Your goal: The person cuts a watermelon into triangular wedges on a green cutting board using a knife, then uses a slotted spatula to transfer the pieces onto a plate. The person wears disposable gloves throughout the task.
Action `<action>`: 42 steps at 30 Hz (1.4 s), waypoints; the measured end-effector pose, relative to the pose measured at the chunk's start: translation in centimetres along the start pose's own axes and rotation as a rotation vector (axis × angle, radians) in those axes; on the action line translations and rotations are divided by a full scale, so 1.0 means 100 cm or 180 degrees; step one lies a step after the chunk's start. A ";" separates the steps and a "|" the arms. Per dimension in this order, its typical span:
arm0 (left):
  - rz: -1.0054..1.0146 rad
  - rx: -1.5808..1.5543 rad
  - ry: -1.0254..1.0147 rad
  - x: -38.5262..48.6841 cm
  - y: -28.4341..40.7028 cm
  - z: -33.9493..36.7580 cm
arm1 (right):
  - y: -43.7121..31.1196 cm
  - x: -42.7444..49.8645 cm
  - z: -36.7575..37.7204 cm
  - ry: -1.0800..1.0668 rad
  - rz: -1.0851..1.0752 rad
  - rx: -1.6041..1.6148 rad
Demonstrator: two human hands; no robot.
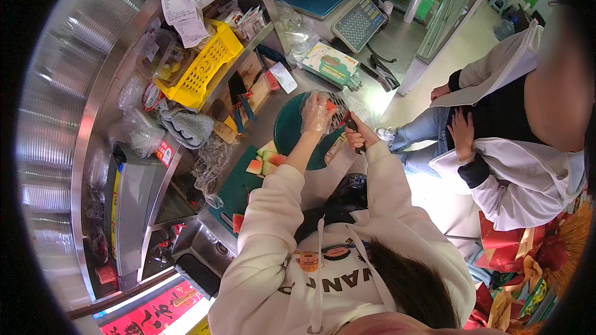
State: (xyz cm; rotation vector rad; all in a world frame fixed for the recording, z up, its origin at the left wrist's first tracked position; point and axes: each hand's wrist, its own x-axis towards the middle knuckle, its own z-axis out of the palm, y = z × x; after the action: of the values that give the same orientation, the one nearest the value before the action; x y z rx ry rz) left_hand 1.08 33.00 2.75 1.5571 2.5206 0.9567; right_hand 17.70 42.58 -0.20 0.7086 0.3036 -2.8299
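My left hand (316,112), in a clear plastic glove, holds a red piece of watermelon (331,105) over a round green basin (286,128). My right hand (362,134) grips the dark handle of a knife (351,123), which points toward the left hand. A dark-and-light patterned surface shows beside the fruit; I cannot tell whether it is the blade. Left of the basin, watermelon rind pieces (269,158) with some red flesh lie on a green cutting board (242,167). Another red piece (237,222) rests near the board's close end, partly behind my left sleeve.
A scale (356,23) stands at the back, with a green-and-white box (329,64) before it. Knives (240,102) and a wooden board sit beneath a yellow basket (205,65). A grey cloth (184,125) hangs left, above a sink (216,246). Another person (503,102) stands close on the right.
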 end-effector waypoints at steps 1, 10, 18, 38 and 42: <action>0.0022 -0.0032 0.0039 0.000 0.000 0.000 | 0.000 0.000 0.000 -0.0021 -0.0031 -0.0072; 0.0063 -0.0091 -0.0019 0.000 -0.001 -0.002 | 0.000 0.002 -0.003 -0.0031 -0.0067 -0.0139; 0.0076 0.0010 0.0023 -0.002 -0.001 0.001 | -0.001 0.000 -0.001 0.0012 0.0028 -0.0065; 0.0264 0.0000 0.0258 -0.003 -0.001 0.003 | -0.001 0.000 0.001 0.0279 -0.0112 -0.0402; 0.0230 0.0045 0.0283 -0.002 -0.005 0.008 | -0.001 -0.003 0.003 0.0144 -0.0075 -0.0230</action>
State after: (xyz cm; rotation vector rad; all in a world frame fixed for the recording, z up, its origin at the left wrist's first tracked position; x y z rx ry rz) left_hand 1.05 33.02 1.78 1.6564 2.5506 1.0415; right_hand 17.78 42.62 0.19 0.7593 0.4222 -2.8121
